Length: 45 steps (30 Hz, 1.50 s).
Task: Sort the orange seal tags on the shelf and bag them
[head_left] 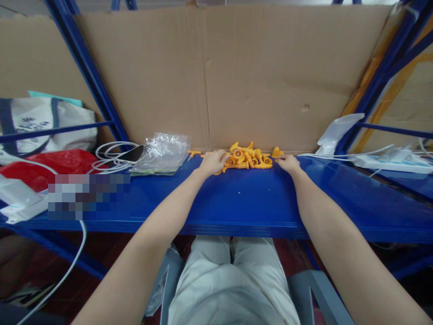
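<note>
Brown cardboard (257,76) stood upright along the far side of a blue surface (240,198), with blue frame posts (89,67) rising to its left and right. At the far middle of the surface, against the foot of the cardboard, lay a loose pile of orange-yellow pieces (250,158), some showing round hollow ends. One stray piece (194,154) lay to the left of the pile, and another piece (277,151) sat just beyond its right end.

Both hands reached forward and were well apart, one at each end of the pile. The left hand (213,162) touched the pile's left end with its fingers bent; whether it gripped a piece could not be told. The right hand (288,163) had its fingertips at the right, just nearer than the outlying piece, and its hold could not be told either.

Left of the pile lay clear plastic bags (165,151), then a dark phone (133,154), looped white cable (101,151) and red plastic (74,162), with a canvas bag (37,122) farther left. A white power strip (395,163) lay at the far right. Pale trousers (233,271) showed below the near edge, between grey armrests (172,275).
</note>
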Tool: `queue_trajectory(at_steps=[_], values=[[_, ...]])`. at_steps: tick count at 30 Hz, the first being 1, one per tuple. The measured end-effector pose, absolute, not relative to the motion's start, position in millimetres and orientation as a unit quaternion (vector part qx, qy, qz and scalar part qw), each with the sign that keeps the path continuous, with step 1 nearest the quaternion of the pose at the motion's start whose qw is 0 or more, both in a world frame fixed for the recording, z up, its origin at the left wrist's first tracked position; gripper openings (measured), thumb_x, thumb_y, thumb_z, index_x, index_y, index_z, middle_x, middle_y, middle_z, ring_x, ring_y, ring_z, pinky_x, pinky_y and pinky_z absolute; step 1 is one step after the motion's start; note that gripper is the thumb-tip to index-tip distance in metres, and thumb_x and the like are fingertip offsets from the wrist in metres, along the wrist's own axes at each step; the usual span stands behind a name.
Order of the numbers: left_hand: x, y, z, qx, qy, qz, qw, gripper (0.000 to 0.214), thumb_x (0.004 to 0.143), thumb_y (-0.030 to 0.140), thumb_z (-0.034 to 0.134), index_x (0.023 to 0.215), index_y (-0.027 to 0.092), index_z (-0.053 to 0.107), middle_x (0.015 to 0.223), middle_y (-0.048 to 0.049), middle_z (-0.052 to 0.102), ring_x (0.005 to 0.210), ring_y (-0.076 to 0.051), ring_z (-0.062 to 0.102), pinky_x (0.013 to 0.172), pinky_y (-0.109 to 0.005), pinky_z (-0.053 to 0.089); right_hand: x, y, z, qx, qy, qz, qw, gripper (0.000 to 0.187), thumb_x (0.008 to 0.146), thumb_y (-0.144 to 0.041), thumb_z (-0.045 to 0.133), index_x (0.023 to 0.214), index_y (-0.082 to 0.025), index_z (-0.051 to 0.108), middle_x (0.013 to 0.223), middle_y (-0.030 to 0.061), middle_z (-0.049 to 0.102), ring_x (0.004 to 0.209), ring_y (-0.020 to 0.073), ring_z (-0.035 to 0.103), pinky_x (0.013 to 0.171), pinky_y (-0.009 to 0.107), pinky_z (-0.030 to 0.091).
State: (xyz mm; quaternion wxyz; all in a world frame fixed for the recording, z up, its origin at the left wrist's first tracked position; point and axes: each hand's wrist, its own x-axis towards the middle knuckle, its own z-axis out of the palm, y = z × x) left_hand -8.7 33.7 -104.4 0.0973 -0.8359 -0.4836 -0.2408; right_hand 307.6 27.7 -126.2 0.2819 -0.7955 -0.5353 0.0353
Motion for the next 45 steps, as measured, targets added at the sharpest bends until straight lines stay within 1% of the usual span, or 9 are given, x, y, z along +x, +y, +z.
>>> queue_trajectory(at_steps=[5,14,19,24,28,32,36,42,45], values=[[-8,33,-104,-0.837,-0.483,-0.24,0.094,0.029,0.101,0.032,0.042,0.103,0.019,0.068,0.103,-0.0108,0.076,0.098,-0.025,0.07,0.087,-0.035,0.049,309,27,-129,-0.83,-0.507,0.022,0.229,0.046,0.085,-0.018,0.055,0.128,-0.023,0.071,0.141,0.0183,0.059,0.135,0.0373,0.05,0.11,0.059,0.039],[-12,34,-100,-0.814,-0.485,-0.308,0.089,0.022,0.101,0.028,0.045,0.116,0.022,0.059,0.104,-0.0083,0.076,0.104,-0.025,0.069,0.092,-0.038,0.047,315,30,-138,-0.835,-0.501,0.051,0.221,0.056,0.09,-0.022,0.044,0.145,-0.022,0.057,0.153,0.0189,0.046,0.144,0.0409,0.036,0.113,0.073,0.025],[-21,44,-100,-0.784,-0.519,-0.327,0.092,0.021,0.099,0.023,0.044,0.111,0.021,0.06,0.111,-0.0102,0.072,0.109,-0.026,0.064,0.095,-0.042,0.044,316,35,-141,-0.836,-0.506,0.05,0.206,0.056,0.093,-0.027,0.04,0.148,-0.019,0.052,0.153,0.0197,0.047,0.145,0.0405,0.035,0.112,0.073,0.026],[-35,46,-98,-0.732,-0.567,-0.354,0.133,0.024,0.095,0.021,0.049,0.109,0.022,0.068,0.122,-0.0123,0.065,0.119,-0.029,0.056,0.101,-0.045,0.04,317,40,-141,-0.841,-0.515,0.063,0.154,0.06,0.1,-0.036,0.026,0.157,-0.022,0.039,0.164,0.0125,0.033,0.152,0.0384,0.024,0.116,0.073,0.017],[-47,48,-95,-0.686,-0.598,-0.393,0.133,0.029,0.093,0.019,0.051,0.112,0.023,0.073,0.121,-0.0132,0.065,0.119,-0.031,0.058,0.1,-0.046,0.043,320,45,-137,-0.838,-0.527,0.076,0.122,0.061,0.101,-0.04,0.022,0.159,-0.025,0.034,0.168,0.0082,0.025,0.153,0.0369,0.02,0.117,0.069,0.021],[-57,61,-102,-0.667,-0.602,-0.433,0.067,0.039,0.089,0.009,0.048,0.116,0.021,0.074,0.108,-0.0103,0.074,0.106,-0.026,0.067,0.095,-0.038,0.048,324,49,-138,-0.834,-0.535,0.072,0.116,0.061,0.1,-0.041,0.024,0.158,-0.025,0.035,0.167,0.0088,0.026,0.153,0.0377,0.019,0.117,0.07,0.019],[-64,79,-112,-0.632,-0.609,-0.479,0.002,0.037,0.084,0.008,0.051,0.112,0.018,0.075,0.094,-0.008,0.076,0.093,-0.023,0.071,0.089,-0.032,0.053,328,53,-141,-0.833,-0.537,0.065,0.118,0.062,0.1,-0.043,0.024,0.157,-0.022,0.037,0.164,0.0125,0.032,0.152,0.0386,0.023,0.116,0.072,0.018],[-69,96,-122,-0.618,-0.581,-0.525,-0.068,0.028,0.083,0.018,0.059,0.107,0.017,0.073,0.099,-0.0067,0.076,0.095,-0.02,0.07,0.093,-0.032,0.055,330,58,-143,-0.829,-0.542,0.047,0.131,0.059,0.099,-0.041,0.028,0.152,-0.021,0.045,0.156,0.0159,0.045,0.149,0.039,0.031,0.113,0.073,0.025],[-73,100,-127,-0.635,-0.584,-0.5,-0.084,0.035,0.086,0.022,0.056,0.117,0.018,0.072,0.113,-0.0069,0.075,0.106,-0.022,0.068,0.101,-0.034,0.052,327,55,-141,-0.83,-0.542,0.046,0.122,0.059,0.099,-0.039,0.028,0.152,-0.02,0.045,0.155,0.0175,0.046,0.148,0.0382,0.034,0.114,0.072,0.023]])
